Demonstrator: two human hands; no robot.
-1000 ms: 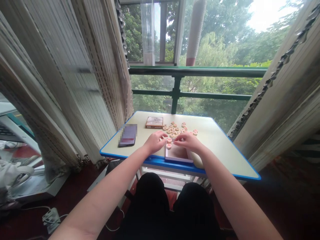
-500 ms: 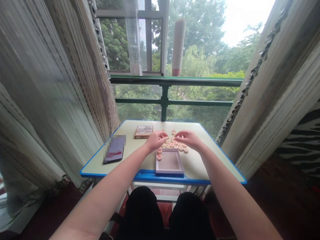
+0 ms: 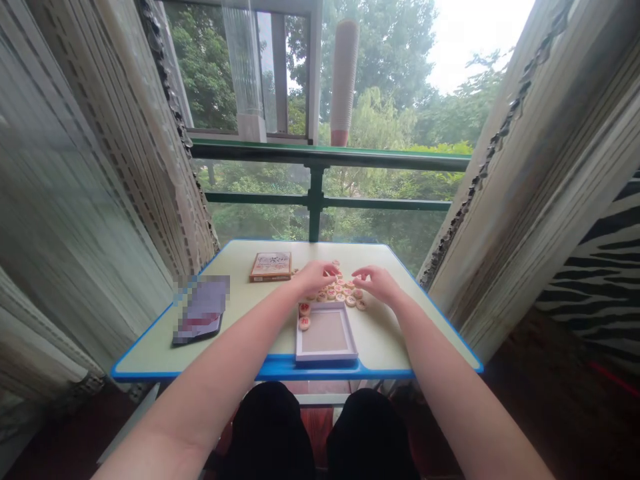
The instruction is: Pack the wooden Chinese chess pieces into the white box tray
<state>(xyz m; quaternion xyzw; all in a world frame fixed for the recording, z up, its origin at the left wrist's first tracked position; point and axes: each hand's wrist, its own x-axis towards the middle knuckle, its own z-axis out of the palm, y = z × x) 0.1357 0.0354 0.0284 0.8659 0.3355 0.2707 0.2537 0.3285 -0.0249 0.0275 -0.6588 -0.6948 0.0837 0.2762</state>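
Round xiangqi pieces [image 3: 340, 290] with red characters lie in a loose cluster on the table. My left hand [image 3: 316, 277] hovers over the left side of this cluster, its fingers bent and slightly apart; I see nothing between them. At the right side, my right hand [image 3: 377, 281] is open, thumb and fingers parted and pointing at the pieces. A shallow pale box tray [image 3: 299, 350] lies nearer to me. Two pieces sit at its left edge, an upper piece [image 3: 305, 309] at the corner and a lower piece [image 3: 305, 323] below it. My left hand and forearm hide some pieces.
A flat printed box [image 3: 271, 265] lies at the back left of the table [image 3: 240, 320], which has a blue rim. A phone-like dark slab [image 3: 200, 317], partly pixelated, lies at the left. Beyond stands a green railing [image 3: 330, 157], with curtains on both sides.
The view has shifted, so the table appears lower and further left. My right hand has drawn slightly away from my left, widening the gap. The two pieces in the tray stay put.
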